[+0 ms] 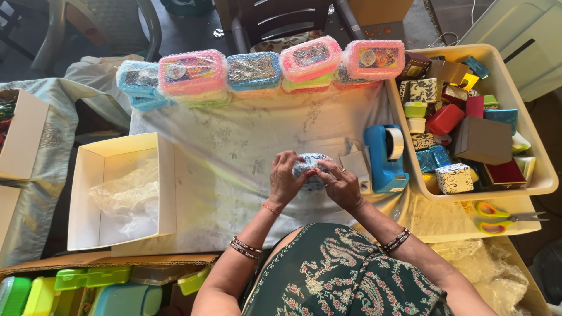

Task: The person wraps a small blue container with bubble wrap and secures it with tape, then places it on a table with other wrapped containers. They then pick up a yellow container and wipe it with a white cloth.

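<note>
My left hand (285, 179) and my right hand (339, 184) both grip a small rounded box wrapped in bubble wrap (309, 168), held just above the cloth-covered table (234, 146). The fingers of both hands press on the wrap on top of it. A blue tape dispenser (384, 157) stands right beside my right hand. A small grey paper bag (355, 162) sits between the dispenser and the wrapped box.
A row of bubble-wrapped pink and blue boxes (257, 71) lines the far edge. A cream bin (527, 134) of small gift boxes is at right, scissors (497, 216) below it. An open white box (93, 169) with bubble wrap lies left; coloured plastic containers (76, 292) fill a carton at bottom left.
</note>
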